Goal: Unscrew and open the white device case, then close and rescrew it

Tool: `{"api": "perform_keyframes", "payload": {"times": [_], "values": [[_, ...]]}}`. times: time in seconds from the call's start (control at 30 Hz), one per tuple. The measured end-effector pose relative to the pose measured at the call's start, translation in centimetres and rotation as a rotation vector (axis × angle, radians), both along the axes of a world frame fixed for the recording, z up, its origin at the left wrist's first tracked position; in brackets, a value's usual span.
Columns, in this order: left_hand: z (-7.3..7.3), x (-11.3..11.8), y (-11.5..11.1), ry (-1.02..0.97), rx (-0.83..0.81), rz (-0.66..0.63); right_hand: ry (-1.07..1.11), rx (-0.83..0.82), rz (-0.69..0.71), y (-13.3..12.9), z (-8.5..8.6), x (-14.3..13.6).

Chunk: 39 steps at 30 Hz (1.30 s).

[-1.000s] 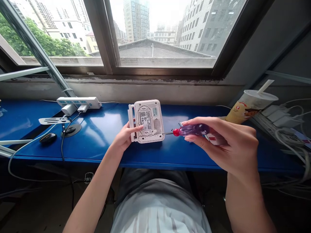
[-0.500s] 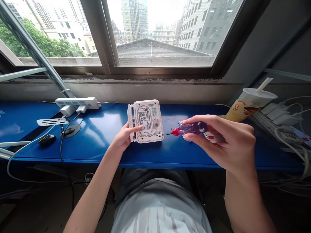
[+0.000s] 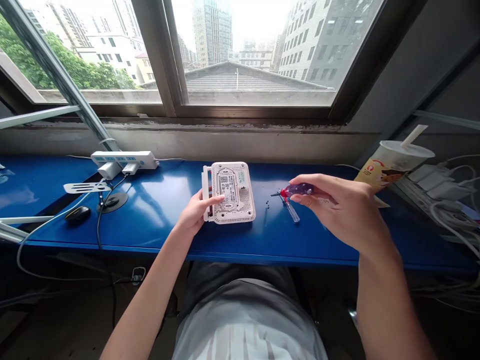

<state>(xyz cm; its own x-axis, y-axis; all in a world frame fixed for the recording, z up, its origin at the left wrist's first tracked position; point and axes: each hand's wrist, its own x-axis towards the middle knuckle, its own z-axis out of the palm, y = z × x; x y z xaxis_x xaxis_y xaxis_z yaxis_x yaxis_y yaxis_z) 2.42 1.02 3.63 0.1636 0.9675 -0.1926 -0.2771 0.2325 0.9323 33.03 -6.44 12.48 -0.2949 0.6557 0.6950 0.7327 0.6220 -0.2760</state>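
Observation:
My left hand (image 3: 195,211) grips a white router (image 3: 233,192) by its left side, thumb across the labelled underside, which faces up. Folded antennas (image 3: 205,194) run along that left side. In my right hand (image 3: 337,202) is a screwdriver (image 3: 298,190) with a purple handle and red collar, its shaft pointing left and apart from the router. Below its tip a second screwdriver (image 3: 291,211) with a clear handle lies on the blue table. Several tiny dark screws (image 3: 267,204) lie between the router and the tools.
A drink cup (image 3: 393,162) with a straw stands at the right, near white adapters and cables (image 3: 431,175). On the left are a power strip (image 3: 125,159), a black mouse (image 3: 78,215) and a slotted white piece (image 3: 87,187). The blue table's (image 3: 157,235) front edge is near my lap.
The screwdriver in my right hand has drawn away from the router's lower right corner, moving right and slightly up. The second screwdriver and the screws now show more fully.

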Motion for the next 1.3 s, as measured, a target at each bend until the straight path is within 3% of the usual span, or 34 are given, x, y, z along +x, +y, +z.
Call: {"api": "perform_keyframes", "payload": {"times": [0.17,0.33,0.5,0.73,0.93,1.03,1.2,1.3], "values": [[-0.1,0.2,0.1,0.093,-0.019,0.026,-0.124,0.082,0.064,1.7,-3.9,0.1],[-0.3,0.7,0.4,0.190,-0.002,0.056,-0.290,0.138,0.065,1.5,-8.2,0.9],[-0.5,0.5,0.7,0.388,-0.030,0.086,-0.466,0.154,0.001,1.1,-10.4,1.5],[0.2,-0.4,0.1,0.718,0.152,0.117,-0.515,0.082,-0.009,0.3,-11.5,1.6],[-0.4,-0.1,-0.1,0.912,0.315,0.177,-0.434,-0.018,-0.030,0.3,-11.5,1.8],[-0.1,0.2,-0.5,1.040,0.378,0.137,-0.445,-0.010,-0.041,0.4,-11.4,1.7],[0.6,1.9,-1.9,1.235,0.514,0.137,-0.445,0.012,-0.060,0.4,-11.2,1.6],[-0.1,4.1,-3.1,1.282,0.584,0.102,-0.429,0.041,-0.067,0.5,-11.1,1.3]]}}
